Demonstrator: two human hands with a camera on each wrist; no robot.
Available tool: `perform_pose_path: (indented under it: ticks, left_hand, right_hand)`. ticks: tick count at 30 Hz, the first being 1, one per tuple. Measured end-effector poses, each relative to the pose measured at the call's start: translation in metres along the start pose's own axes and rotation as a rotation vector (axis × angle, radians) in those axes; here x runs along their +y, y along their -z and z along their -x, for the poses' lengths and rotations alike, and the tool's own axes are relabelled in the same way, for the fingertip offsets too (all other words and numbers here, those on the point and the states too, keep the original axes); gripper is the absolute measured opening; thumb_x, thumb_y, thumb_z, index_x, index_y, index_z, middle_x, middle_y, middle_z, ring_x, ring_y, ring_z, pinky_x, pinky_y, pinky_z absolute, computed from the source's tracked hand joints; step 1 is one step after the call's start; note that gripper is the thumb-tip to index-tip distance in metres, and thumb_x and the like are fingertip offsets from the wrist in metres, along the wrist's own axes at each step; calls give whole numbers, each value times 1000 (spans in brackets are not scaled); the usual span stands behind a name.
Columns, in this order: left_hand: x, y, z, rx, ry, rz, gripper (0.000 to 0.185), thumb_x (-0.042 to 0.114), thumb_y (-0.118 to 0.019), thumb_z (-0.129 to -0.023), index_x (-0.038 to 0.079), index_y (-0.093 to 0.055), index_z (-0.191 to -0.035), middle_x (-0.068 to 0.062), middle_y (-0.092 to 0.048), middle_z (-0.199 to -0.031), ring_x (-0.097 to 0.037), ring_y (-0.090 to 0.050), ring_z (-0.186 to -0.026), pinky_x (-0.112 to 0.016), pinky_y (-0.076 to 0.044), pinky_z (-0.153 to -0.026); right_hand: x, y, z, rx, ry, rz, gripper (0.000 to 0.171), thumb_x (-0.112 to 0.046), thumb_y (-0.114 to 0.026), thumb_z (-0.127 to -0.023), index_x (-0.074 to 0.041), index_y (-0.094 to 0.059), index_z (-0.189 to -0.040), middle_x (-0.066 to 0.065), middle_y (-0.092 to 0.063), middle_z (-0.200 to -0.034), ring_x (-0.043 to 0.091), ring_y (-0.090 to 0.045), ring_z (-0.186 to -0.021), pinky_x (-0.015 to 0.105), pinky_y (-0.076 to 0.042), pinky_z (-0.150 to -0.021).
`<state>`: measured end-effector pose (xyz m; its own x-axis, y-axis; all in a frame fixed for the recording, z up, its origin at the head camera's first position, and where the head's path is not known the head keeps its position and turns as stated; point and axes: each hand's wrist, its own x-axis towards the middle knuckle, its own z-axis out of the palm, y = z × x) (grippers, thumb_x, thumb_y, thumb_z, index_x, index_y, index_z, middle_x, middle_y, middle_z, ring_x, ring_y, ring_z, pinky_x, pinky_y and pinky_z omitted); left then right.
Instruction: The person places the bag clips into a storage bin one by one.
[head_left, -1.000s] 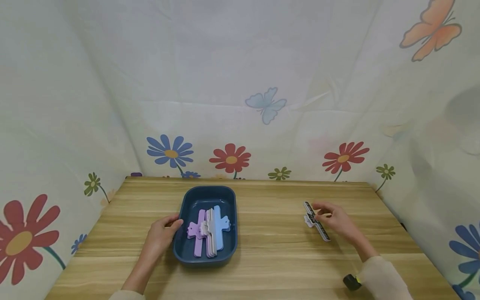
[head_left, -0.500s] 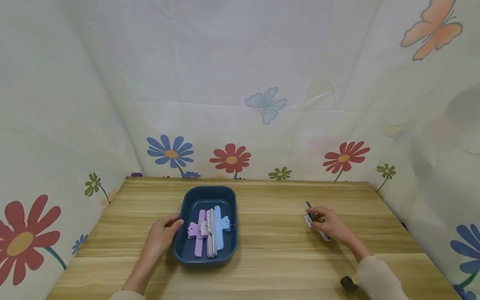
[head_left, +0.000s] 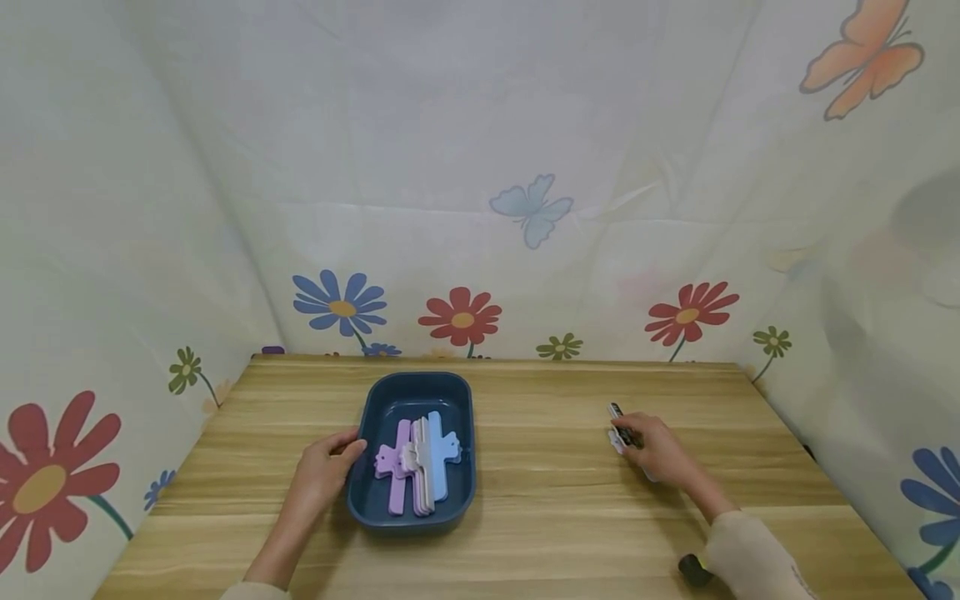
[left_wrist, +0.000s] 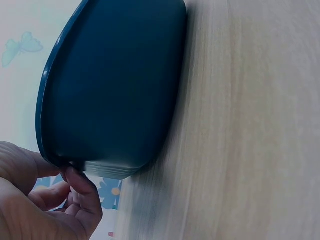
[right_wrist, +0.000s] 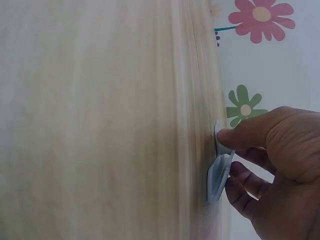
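My left hand (head_left: 322, 473) pinches the left rim of a dark blue rectangular tray (head_left: 360, 510), thumb on top and fingers curled beneath the edge in the left wrist view. Inside the tray lie flat sealing clips: a purple clip (head_left: 398, 492), white ones (head_left: 420, 454) overlapping in the middle, and a light blue clip (head_left: 437, 467). On the right side of the table, my right hand (head_left: 662, 454) holds a white clip with a black pattern (head_left: 618, 417) between thumb and fingers. Most of that clip is hidden by the hand; the right wrist view shows its white end (right_wrist: 218, 177) close to the tabletop.
A small black object with a yellow-green part (head_left: 694, 571) lies beside the right sleeve (head_left: 753, 554). The wooden table (head_left: 540, 500) spans between both hands. A flower-printed cloth (head_left: 480, 208) stands behind and along both sides.
My right hand has moved slightly left and down over the patterned clip, and its fingers have closed on it. The left hand and the tray stay where they were.
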<state>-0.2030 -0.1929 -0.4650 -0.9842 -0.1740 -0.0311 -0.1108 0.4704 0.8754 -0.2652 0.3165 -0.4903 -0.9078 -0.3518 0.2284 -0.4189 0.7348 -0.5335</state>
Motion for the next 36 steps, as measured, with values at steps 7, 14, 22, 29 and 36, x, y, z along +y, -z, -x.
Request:
perform_pose_path:
  ticks: [7, 14, 22, 29, 36]
  left_hand:
    - [-1, 1, 1, 5, -1, 4, 45, 20, -60, -105, -11, -59, -137, -31, -62, -132, -40, -60, -116, -54, -47, -101]
    - [0, 1, 0, 8, 6, 4, 45, 20, -60, -105, -10, -58, -138, -30, -62, -132, -39, -60, -115, -54, -47, -101]
    - [1, 0, -1, 1, 6, 6, 45, 20, -59, -106, -10, -58, -139, -31, -61, -135, -41, -60, -117, -55, -47, -102]
    - [2, 0, -1, -5, 9, 2, 45, 20, -59, -106, -10, -57, -140, -31, -60, -135, -41, -60, -117, -56, -47, -102]
    - [1, 0, 0, -9, 14, 11, 45, 19, -58, -106, -11, -57, -140, -32, -59, -136, -41, -59, -118, -56, -46, -103]
  right_hand:
    - [-6, 0, -1, -13, -61, 81, 42, 8, -77, -85, 5, -69, -127, 26, -67, -124, 36, -60, -103, 54, -52, -87]
    - [-11, -1, 0, -13, -76, 115, 43, 9, -75, -86, 3, -69, -128, 24, -67, -123, 28, -56, -95, 48, -51, -82]
    - [-11, 0, 3, -14, -78, 118, 44, 9, -75, -86, 2, -69, -129, 23, -66, -117, 29, -55, -95, 46, -50, -80]
    - [-6, 0, 1, -13, -64, 111, 42, 9, -75, -86, 3, -69, -128, 24, -67, -120, 30, -57, -98, 48, -52, -83]
    - [0, 0, 2, 12, -51, -39, 45, 9, -74, -87, 9, -64, -131, 17, -69, -102, 23, -62, -87, 32, -52, -70]
